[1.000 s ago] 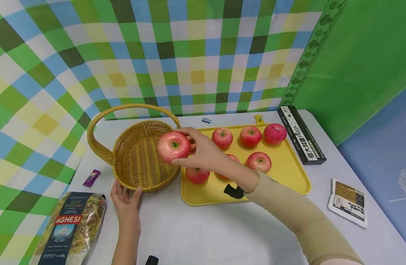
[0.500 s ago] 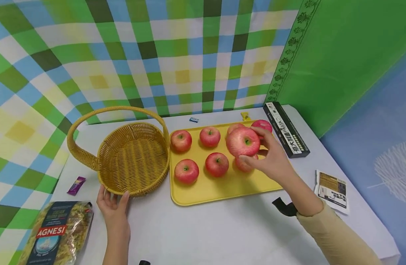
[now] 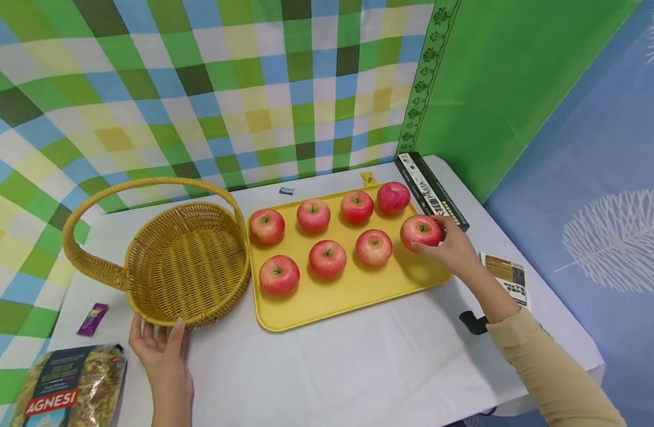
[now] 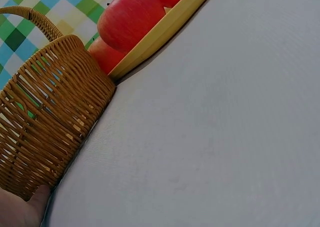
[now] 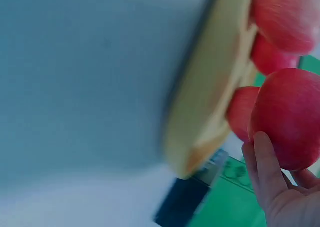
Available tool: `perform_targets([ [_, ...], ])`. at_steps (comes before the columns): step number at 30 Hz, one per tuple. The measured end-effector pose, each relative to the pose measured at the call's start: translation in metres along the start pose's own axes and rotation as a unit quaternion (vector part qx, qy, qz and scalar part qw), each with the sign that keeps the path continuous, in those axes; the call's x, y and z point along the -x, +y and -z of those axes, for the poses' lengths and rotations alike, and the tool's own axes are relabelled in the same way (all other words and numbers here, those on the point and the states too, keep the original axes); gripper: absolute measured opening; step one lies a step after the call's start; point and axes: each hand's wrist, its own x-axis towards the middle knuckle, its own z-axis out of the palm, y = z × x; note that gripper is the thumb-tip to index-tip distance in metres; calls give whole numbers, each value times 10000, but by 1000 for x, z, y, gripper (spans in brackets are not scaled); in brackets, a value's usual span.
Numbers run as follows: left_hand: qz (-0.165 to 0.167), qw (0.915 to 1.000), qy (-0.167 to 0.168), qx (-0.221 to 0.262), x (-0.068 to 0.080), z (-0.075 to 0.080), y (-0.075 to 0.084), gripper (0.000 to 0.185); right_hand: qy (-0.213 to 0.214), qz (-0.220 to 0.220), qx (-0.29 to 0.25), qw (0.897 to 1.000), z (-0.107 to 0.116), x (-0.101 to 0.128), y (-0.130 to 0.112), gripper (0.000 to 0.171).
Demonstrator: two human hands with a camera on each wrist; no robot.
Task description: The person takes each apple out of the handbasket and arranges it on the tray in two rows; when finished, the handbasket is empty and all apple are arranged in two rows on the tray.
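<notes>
My right hand (image 3: 455,246) grips a red apple (image 3: 420,232) over the right end of the yellow tray (image 3: 327,302); in the right wrist view the fingers and thumb curve around this apple (image 5: 290,119). It is hard to tell whether its underside touches the tray. Several other red apples (image 3: 328,260) sit in the tray in two rows. At the left stands a round wicker basket (image 3: 195,267) with a tall handle, nothing inside it. My left hand (image 3: 160,350) rests against its near side, thumb and fingers spread; the left wrist view shows the thumb touching the woven wall (image 4: 50,122).
A black pasta box (image 3: 430,190) lies beyond the tray's right end, a white-and-brown packet (image 3: 505,276) near the right edge. At the left are a purple wrapper (image 3: 93,319) and a pasta bag (image 3: 67,385). Small blue (image 3: 286,191) and yellow (image 3: 367,178) wrappers lie behind the tray.
My right hand has carried the apple from above the basket's right rim rightward and lower, to the tray's right end. The left hand stays at the basket. The head view has shifted right.
</notes>
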Motion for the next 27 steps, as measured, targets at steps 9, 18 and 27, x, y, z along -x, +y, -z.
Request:
perform_targets([
  [9, 67, 9999, 99, -64, 3, 3, -2, 83, -363, -452, 21, 9983, -11, -7, 17, 84],
  [18, 41, 9997, 191, -128, 6, 4, -2, 83, -390, -406, -58, 9984, -15, -15, 21, 85],
  [27, 261, 9989, 168, -340, 8, -1, -2, 82, -200, -368, 284, 9987, -3, -4, 16, 91],
])
